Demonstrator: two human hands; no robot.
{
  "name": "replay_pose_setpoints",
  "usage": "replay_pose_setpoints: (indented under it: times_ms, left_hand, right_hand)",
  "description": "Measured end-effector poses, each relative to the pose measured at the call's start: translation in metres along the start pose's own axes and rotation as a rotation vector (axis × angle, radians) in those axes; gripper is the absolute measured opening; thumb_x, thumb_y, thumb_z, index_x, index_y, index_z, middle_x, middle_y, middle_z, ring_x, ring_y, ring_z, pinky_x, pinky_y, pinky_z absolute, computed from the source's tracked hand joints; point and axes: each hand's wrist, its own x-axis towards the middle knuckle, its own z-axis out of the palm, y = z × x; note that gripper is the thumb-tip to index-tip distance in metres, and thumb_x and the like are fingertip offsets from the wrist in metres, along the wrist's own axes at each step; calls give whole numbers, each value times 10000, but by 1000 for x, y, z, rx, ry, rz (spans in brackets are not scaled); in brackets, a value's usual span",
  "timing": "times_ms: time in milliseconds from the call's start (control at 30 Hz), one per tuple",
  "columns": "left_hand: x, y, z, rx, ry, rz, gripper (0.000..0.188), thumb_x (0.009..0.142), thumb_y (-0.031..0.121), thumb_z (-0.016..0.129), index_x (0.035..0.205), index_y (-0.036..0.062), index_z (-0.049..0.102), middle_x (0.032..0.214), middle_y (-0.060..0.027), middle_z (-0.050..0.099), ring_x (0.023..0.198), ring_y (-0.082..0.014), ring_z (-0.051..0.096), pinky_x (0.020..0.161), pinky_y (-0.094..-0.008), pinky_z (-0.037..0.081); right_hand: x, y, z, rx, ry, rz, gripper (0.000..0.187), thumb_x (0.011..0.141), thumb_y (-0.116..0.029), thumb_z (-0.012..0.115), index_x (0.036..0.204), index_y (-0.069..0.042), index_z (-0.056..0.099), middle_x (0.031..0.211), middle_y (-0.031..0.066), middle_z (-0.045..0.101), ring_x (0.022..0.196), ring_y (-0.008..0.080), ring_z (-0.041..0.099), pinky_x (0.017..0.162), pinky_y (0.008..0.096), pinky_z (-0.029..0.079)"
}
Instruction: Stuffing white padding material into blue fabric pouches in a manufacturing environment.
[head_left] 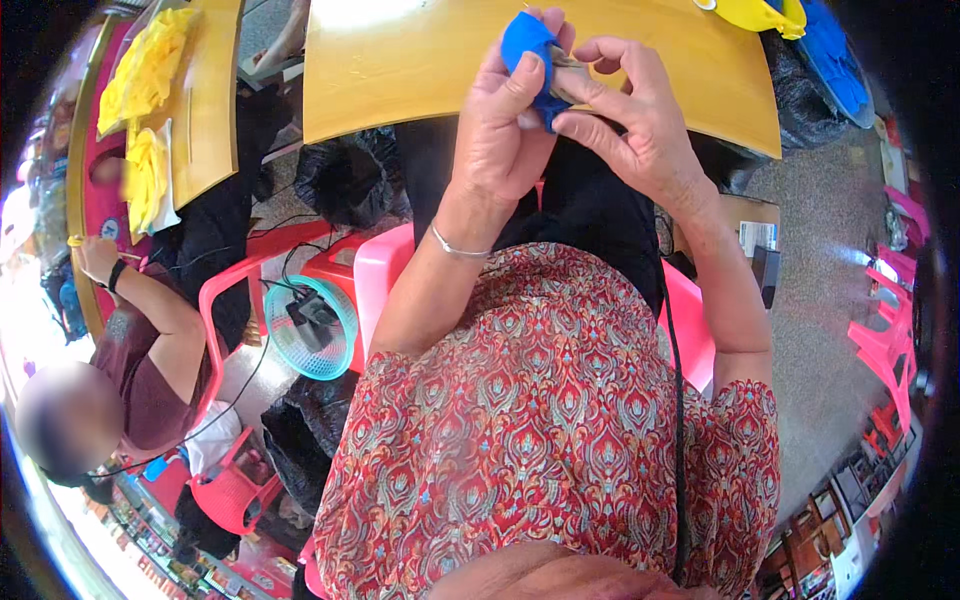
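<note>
A wide wooden surface (pixel 420 70) with a curved near edge fills the upper middle, running from 11 to 1 o'clock. A second wooden surface (pixel 215 110) stands at 10 o'clock, carrying piles of yellow fabric (pixel 145 75). Below the first one, the person's red patterned dress (pixel 540 420) takes up the whole lower centre, from the middle down to 6 o'clock. A pink plastic chair (pixel 372 270) shows just left of the dress, and more pink chairs (pixel 885 340) stand at 3 o'clock on the speckled floor. A second person in a dark maroon top (pixel 145 380) sits at 8 o'clock, one arm reaching toward the side surface. A turquoise round fan (pixel 310 325) lies on the floor between the two people, a black cable running from it. Black bags (pixel 350 180) sit under the near edge of the main surface at 11 o'clock.

At 12 o'clock both hands meet over the surface edge. The left hand (pixel 505 125), a thin silver bracelet (pixel 455 247) on its wrist, curls its fingers and thumb around a small piece of blue fabric (pixel 527 45), which is held up between the two hands. The right hand (pixel 625 110) pinches the same blue fabric from the right with thumb and forefinger, the other fingers arched above. More blue (pixel 830 50) and yellow material (pixel 755 14) lies at 1 o'clock on the far corner.
</note>
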Motion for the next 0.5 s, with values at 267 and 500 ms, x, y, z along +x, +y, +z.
replay_pose_setpoints:
  times_ms: [267,500]
  left_hand:
    - [-12,-9,3,-76,14,-96,444,949,153,571,1355,52,422,1302,-105,522,1222,-215,500,1031,-368,433]
    - [-15,-5,5,-201,-89,-88,491,945,202,581,1382,70,400,1425,-90,440,1253,-234,490,1075,-415,383]
  right_hand:
    - [2,-14,-7,-242,-42,10,440,801,-277,737,1170,-50,660,1088,92,550,989,247,506,893,336,422]
    - [-3,-13,-6,523,80,331,299,837,-83,708,1126,-17,666,991,57,617,916,152,591,823,249,455]
